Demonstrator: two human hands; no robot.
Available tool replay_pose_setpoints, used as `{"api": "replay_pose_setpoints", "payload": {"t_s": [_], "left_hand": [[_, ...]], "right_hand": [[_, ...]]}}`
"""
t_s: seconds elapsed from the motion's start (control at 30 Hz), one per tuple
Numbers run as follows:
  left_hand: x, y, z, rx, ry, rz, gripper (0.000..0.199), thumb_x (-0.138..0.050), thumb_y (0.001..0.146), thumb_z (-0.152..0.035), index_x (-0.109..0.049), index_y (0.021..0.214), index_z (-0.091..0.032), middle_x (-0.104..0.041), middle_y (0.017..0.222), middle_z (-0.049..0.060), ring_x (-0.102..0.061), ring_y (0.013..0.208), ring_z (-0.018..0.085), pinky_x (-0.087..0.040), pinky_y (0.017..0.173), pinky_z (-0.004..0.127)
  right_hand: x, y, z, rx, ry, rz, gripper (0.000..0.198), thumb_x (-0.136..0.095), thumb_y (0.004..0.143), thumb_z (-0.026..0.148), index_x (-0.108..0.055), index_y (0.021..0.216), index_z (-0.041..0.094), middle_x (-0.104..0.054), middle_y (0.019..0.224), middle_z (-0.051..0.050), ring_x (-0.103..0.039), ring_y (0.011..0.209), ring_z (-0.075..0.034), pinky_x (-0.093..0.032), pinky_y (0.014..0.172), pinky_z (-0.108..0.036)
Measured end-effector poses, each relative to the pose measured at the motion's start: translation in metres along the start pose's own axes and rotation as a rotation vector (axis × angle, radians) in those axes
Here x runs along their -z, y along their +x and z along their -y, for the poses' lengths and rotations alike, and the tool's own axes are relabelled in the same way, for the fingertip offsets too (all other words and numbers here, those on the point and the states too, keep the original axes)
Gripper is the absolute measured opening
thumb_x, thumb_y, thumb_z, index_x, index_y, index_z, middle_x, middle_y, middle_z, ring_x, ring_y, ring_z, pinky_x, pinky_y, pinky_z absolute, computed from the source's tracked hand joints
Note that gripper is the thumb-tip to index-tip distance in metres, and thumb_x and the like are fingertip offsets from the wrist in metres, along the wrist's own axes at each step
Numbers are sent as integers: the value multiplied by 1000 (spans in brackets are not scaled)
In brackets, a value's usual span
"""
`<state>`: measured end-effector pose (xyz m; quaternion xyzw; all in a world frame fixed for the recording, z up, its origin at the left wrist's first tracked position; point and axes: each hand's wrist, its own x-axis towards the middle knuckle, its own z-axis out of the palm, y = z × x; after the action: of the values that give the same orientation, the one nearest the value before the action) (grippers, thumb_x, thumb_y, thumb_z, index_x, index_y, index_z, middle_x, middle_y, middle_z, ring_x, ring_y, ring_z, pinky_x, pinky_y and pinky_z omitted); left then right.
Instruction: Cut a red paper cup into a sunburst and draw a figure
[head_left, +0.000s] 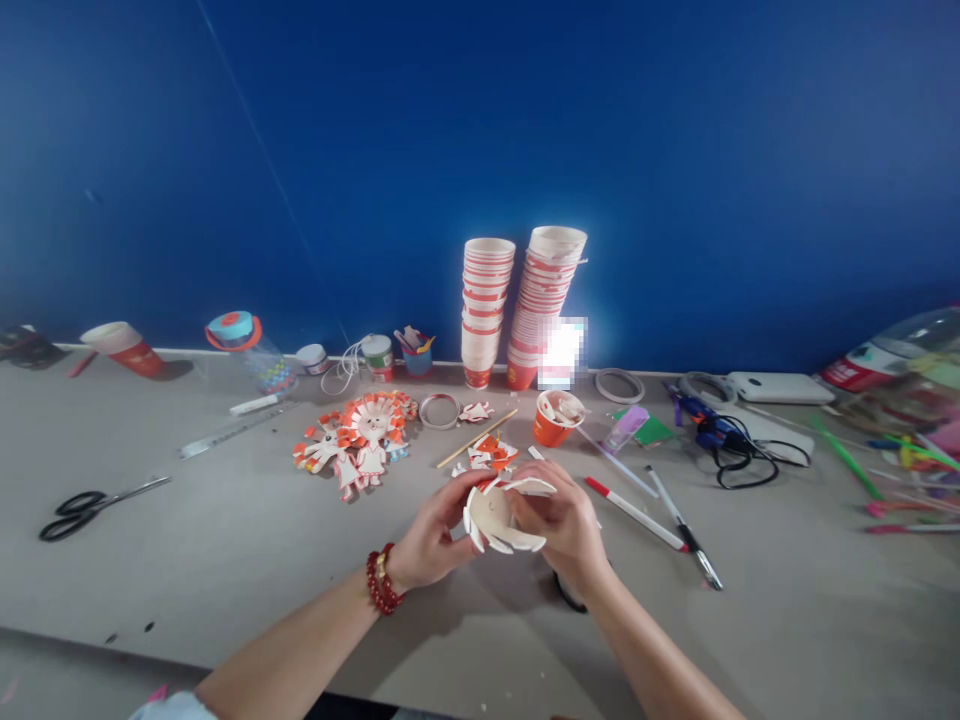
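Note:
Between my two hands is a paper cup (pixel 489 518) whose rim is cut into strips, its white inside facing up toward me. My left hand (pixel 437 532) is wrapped round its left side, and a red bead bracelet circles that wrist. On the right side, my right hand (pixel 568 525) grips the cut wall, with its thumb at the strips. Just beyond lie orange and white paper scraps (pixel 491 452) and an orange cup (pixel 556 418) filled with more scraps. Part of a black loop (pixel 568 592) shows beneath my right hand.
Tall paper cup stacks (pixel 487 300) stand against the blue wall. Paper figures (pixel 367 430) lie left of centre, scissors (pixel 97 508) farther left. To the right are a red marker (pixel 637 514), a pen (pixel 684 530), a blue glue gun (pixel 709 425) with its cord, and a large bottle (pixel 892 350).

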<state>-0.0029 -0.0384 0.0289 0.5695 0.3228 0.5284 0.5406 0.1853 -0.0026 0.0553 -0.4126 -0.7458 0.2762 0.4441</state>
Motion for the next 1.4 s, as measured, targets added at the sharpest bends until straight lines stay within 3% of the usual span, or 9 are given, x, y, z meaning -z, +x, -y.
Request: {"api": "replay_pose_setpoints", "payload": {"t_s": [0.13,0.27,0.37,0.57,0.73,0.93,1.1,1.27,1.4], "left_hand": [[-1,1,-3,3,-2,5,63,-76,71,-8,-60,130,-23,-60,131,12,-55,120,28,-40,105,37],[-2,1,-7,-13,33,4,61,-75,72,-9,-60,129,-22,-60,130,13,-56,119,30,-41,104,39],[0,1,-6,-54,88,30,58,-74,75,-12,-58,130,-21,-59,131,13,-55,120,31,-41,104,39],[6,2,11,-154,97,139,65,-76,77,-25,-50,136,-24,-58,131,12,-57,119,29,-44,103,39],[8,-1,17,-81,84,133,62,-74,77,-37,-52,133,-23,-60,128,10,-60,114,33,-48,98,43],[12,1,10,0,35,155,67,-76,73,-41,-52,132,-19,-55,131,14,-59,113,32,-49,94,40],[14,3,5,19,-47,228,70,-77,73,-43,-52,133,-19,-60,122,15,-60,106,29,-50,92,40],[12,5,-1,7,-134,152,65,-80,72,-42,-56,130,-24,-59,129,14,-60,113,30,-51,93,41],[4,7,-1,-38,-176,152,65,-74,79,-38,-48,138,-28,-53,136,14,-55,120,30,-48,99,43]], "right_hand": [[0,0,-3,-13,73,-4,16,-58,88,31,-66,79,21,-68,82,-7,-63,82,-24,-52,74,-35],[1,0,-4,-112,215,22,18,-61,87,35,-72,89,20,-70,98,-9,-65,85,-23,-54,70,-31],[5,3,-3,-189,309,86,28,-65,84,43,-73,92,17,-71,107,-12,-66,93,-26,-54,77,-33],[13,7,2,-444,554,228,35,-70,78,48,-75,93,18,-75,98,-9,-68,89,-27,-52,78,-33],[13,8,8,-606,792,294,33,-77,71,42,-77,93,17,-76,87,-7,-69,78,-24,-51,68,-30],[15,8,3,-672,810,329,28,-77,73,40,-78,89,18,-75,78,-4,-65,65,-17,-47,61,-25],[17,8,4,-701,787,357,29,-80,70,43,-79,81,16,-74,72,-5,-65,61,-18,-46,55,-24],[13,6,6,-757,885,312,31,-84,64,39,-80,84,16,-76,75,-6,-66,61,-18,-48,57,-24],[6,4,4,-759,925,183,32,-88,57,39,-78,75,15,-75,71,-7,-66,59,-19,-49,57,-26]]}}
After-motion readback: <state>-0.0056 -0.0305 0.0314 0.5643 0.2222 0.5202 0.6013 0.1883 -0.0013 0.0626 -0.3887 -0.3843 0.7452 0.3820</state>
